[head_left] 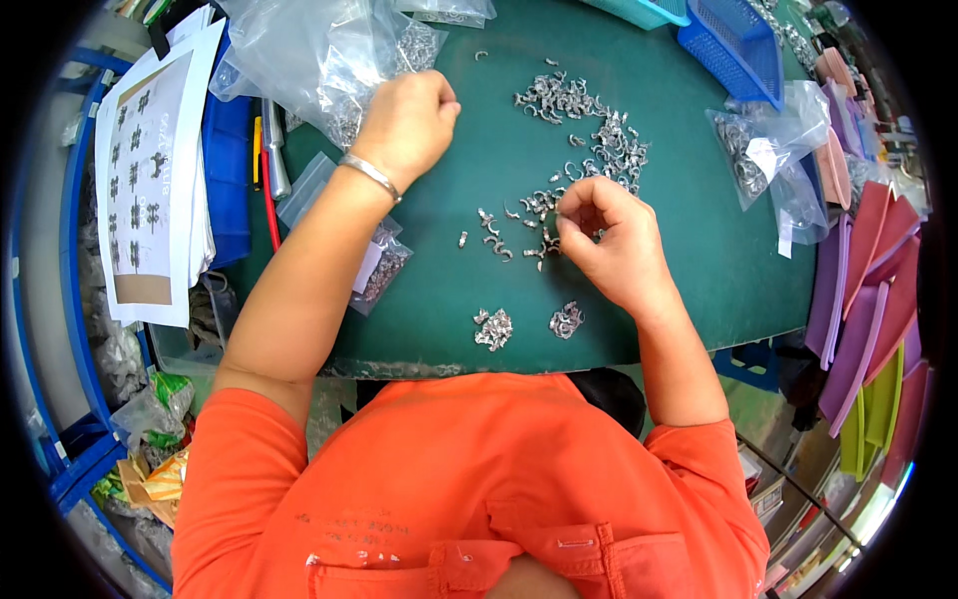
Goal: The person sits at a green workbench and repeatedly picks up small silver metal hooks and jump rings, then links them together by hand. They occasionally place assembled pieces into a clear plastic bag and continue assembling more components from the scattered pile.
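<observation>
My left hand (407,128), with a metal bangle at the wrist, is closed beside a large clear plastic bag (299,62) of small silvery metal parts. Its curled fingers hide whatever they may hold. Thumb and forefinger of my right hand (627,248) come together in a pinch next to a few loose parts (542,208); what sits between the tips is too small to make out. Beyond that hand spreads a pile of small curved metal pieces (621,150). Two small heaps lie near the table's front edge, one of shiny pieces (495,330) and one of darker hooked pieces (566,319).
A small bag of parts (384,262) lies by my left forearm. Printed sheets (190,130), a red pen (269,205) and a blue bin (228,170) stand left. A blue basket (733,45) and another parts bag (743,160) occupy the far right. Coloured trays (853,309) are stacked beyond the green table (699,290).
</observation>
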A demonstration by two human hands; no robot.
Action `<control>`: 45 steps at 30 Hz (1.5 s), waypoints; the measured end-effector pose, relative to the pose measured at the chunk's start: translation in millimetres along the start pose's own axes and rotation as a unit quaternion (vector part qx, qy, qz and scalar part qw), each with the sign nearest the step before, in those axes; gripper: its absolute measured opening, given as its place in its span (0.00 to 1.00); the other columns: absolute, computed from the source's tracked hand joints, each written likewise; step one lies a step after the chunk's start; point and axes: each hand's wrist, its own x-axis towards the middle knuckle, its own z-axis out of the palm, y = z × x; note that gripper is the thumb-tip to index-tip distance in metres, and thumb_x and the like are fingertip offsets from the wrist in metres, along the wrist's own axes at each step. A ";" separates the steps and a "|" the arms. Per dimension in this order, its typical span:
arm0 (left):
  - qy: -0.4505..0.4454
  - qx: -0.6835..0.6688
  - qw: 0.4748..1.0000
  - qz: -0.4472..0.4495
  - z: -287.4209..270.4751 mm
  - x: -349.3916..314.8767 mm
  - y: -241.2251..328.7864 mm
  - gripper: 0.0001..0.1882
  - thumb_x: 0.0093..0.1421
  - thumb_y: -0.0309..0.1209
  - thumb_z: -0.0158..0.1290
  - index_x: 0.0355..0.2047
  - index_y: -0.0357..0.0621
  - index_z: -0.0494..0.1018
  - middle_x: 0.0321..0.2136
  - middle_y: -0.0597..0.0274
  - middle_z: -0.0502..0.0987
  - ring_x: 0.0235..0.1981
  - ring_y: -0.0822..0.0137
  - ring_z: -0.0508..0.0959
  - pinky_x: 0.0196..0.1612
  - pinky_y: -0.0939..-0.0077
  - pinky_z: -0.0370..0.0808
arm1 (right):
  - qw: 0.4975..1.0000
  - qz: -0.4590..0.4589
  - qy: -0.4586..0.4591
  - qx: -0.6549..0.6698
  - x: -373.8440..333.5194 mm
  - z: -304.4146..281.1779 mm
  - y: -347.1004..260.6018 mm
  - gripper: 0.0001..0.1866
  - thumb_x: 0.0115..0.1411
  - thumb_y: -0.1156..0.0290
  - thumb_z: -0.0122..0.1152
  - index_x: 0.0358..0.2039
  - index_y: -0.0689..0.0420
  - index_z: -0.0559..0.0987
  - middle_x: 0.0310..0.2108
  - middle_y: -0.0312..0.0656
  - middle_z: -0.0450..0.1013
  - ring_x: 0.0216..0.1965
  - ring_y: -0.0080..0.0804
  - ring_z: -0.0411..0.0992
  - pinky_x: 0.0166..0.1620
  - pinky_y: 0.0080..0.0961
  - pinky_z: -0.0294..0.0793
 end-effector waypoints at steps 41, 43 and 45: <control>-0.069 -0.109 0.985 0.117 19.2 -107.1 23.1 0.05 0.52 0.20 0.60 0.29 0.37 0.75 0.27 0.53 0.73 0.30 0.52 0.76 0.34 0.63 0.73 | 0.868 0.155 -0.131 0.453 -8.1 0.3 9.3 0.05 0.55 0.80 0.58 0.27 0.57 0.71 0.23 0.38 0.71 0.18 0.18 0.63 0.20 0.16 0.59; -0.057 -0.100 0.984 0.135 21.0 -108.6 21.2 0.05 0.52 0.19 0.59 0.30 0.37 0.75 0.27 0.54 0.72 0.29 0.54 0.75 0.33 0.65 0.73 | 0.950 0.125 -0.109 0.264 -10.4 15.6 -1.2 0.05 0.56 0.79 0.63 0.27 0.58 0.74 0.22 0.29 0.68 0.21 0.11 0.63 0.23 0.14 0.63; -0.062 -0.112 0.984 0.121 18.8 -109.7 20.9 0.04 0.54 0.19 0.58 0.31 0.37 0.75 0.27 0.55 0.73 0.28 0.57 0.76 0.31 0.68 0.73 | 0.996 -0.024 -0.084 -0.034 -13.8 27.5 -1.6 0.03 0.56 0.75 0.63 0.29 0.59 0.77 0.22 0.37 0.73 0.24 0.29 0.73 0.28 0.27 0.72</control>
